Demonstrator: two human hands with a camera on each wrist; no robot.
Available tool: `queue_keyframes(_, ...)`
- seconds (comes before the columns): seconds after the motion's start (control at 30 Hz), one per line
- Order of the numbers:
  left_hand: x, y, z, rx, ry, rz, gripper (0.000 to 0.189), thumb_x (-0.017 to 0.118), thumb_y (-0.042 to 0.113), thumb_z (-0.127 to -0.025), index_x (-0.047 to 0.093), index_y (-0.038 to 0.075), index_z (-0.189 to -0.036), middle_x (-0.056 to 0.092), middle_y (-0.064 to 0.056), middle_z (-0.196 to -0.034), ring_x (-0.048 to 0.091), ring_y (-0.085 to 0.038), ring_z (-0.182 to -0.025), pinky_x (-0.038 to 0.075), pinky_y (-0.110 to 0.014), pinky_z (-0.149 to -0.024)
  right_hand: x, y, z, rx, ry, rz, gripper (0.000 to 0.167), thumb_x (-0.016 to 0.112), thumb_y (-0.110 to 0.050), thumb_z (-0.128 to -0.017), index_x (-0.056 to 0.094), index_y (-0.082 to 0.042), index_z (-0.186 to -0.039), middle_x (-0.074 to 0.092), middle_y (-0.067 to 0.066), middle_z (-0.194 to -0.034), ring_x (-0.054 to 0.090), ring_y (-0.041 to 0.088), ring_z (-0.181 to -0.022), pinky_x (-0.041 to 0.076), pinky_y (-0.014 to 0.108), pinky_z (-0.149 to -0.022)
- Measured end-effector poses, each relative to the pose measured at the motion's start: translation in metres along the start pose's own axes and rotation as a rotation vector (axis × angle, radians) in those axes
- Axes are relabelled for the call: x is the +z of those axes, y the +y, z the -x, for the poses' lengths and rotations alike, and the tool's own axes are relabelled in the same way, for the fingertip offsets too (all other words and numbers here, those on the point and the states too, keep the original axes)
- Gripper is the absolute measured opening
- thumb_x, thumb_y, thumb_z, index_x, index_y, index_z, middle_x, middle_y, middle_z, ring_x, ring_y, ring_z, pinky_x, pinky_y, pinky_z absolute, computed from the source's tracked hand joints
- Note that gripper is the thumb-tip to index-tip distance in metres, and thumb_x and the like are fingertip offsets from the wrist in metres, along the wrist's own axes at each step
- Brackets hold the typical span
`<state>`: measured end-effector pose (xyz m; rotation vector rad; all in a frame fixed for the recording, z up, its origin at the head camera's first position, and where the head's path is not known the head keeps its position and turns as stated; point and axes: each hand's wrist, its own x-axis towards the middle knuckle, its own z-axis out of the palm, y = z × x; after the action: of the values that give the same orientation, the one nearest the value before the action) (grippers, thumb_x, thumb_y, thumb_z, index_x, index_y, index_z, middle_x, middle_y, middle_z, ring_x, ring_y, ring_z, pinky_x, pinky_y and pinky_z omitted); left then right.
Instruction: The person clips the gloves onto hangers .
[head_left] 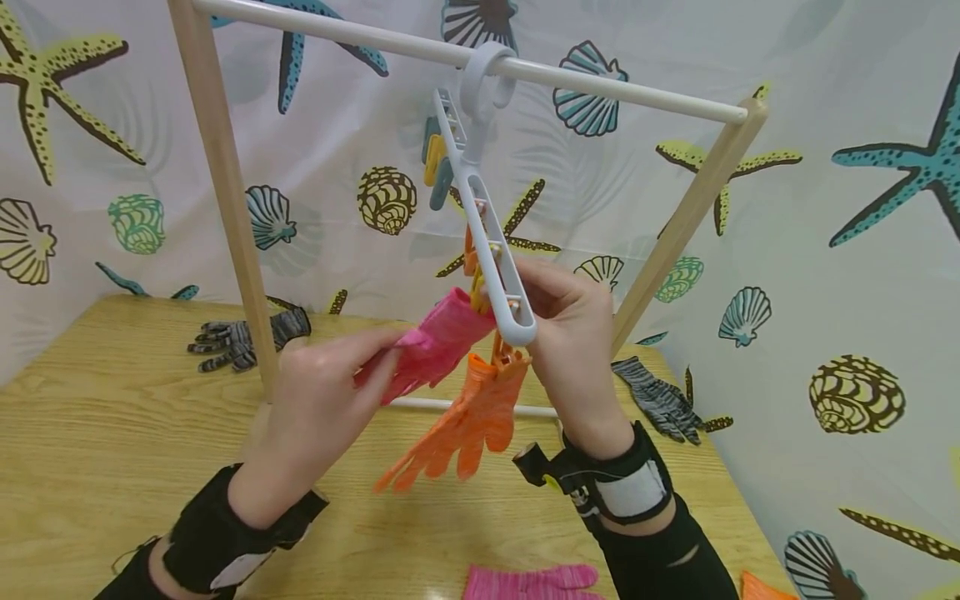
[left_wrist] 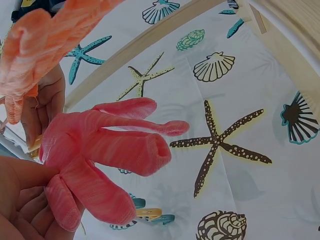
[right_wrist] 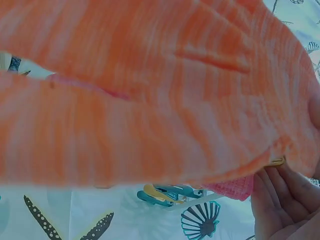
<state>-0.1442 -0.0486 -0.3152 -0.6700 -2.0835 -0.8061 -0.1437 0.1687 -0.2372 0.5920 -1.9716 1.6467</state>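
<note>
A pale grey clip hanger (head_left: 517,333) hangs by its hook from a white rod. My left hand (head_left: 322,400) pinches a pink glove (head_left: 438,337) below the hanger, cuff up against a yellow clip (head_left: 477,293). Behind the bar, my right hand (head_left: 573,333) has its thumb and fingers at that yellow clip, pinching it; the bar partly hides the fingertips. An orange glove (head_left: 480,408) dangles by its cuff from a clip at the near end, fingers downward. It fills much of the right wrist view, while the pink glove (left_wrist: 110,150) spreads across the left wrist view.
Wooden posts (head_left: 232,183) carry the white rod (head_left: 637,93). Blue-grey and yellow clips (head_left: 435,158) hang unused on the hanger's far half. Grey-black gloves (head_left: 232,342) lie at the back left and right. Another pink glove (head_left: 525,581) lies at the table's front, an orange piece (head_left: 761,587) at lower right.
</note>
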Motion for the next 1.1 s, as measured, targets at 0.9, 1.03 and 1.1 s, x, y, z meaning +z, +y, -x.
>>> queue_keyframes(0.9, -0.0047, 0.0078, 0.007, -0.024, -0.142, 0.037, 0.024, 0.087, 0.008, -0.088, 0.08, 0.004, -0.111, 0.083, -0.011, -0.101, 0.082, -0.025, -0.087, 0.067, -0.04, -0.073, -0.003, 0.0002, 0.0086, 0.018, -0.053, -0.027, 0.04, 0.073, 0.013, -0.092, 0.07, 0.008, -0.132, 0.074, 0.023, -0.124, 0.077, 0.015, -0.1, 0.064, 0.024, -0.084)
queue_keyframes(1.03, -0.0042, 0.0072, 0.0067, -0.025, -0.15, 0.033, 0.023, 0.087, 0.009, -0.088, 0.081, 0.004, -0.11, 0.084, -0.011, -0.1, 0.082, -0.025, -0.086, 0.067, -0.04, -0.073, -0.0042, -0.0004, 0.0082, 0.013, -0.059, -0.004, 0.042, 0.077, 0.013, -0.089, 0.071, 0.007, -0.131, 0.074, 0.022, -0.125, 0.076, 0.017, -0.101, 0.063, 0.025, -0.091)
queue_keyframes(1.1, -0.004, 0.0073, 0.0065, -0.03, -0.159, 0.031, 0.023, 0.087, 0.009, -0.089, 0.081, 0.004, -0.11, 0.084, -0.01, -0.101, 0.082, -0.024, -0.087, 0.067, -0.04, -0.074, -0.0049, -0.0004, 0.0081, 0.01, -0.061, 0.01, 0.041, 0.078, 0.012, -0.089, 0.072, 0.006, -0.129, 0.075, 0.021, -0.123, 0.075, 0.016, -0.099, 0.062, 0.024, -0.088)
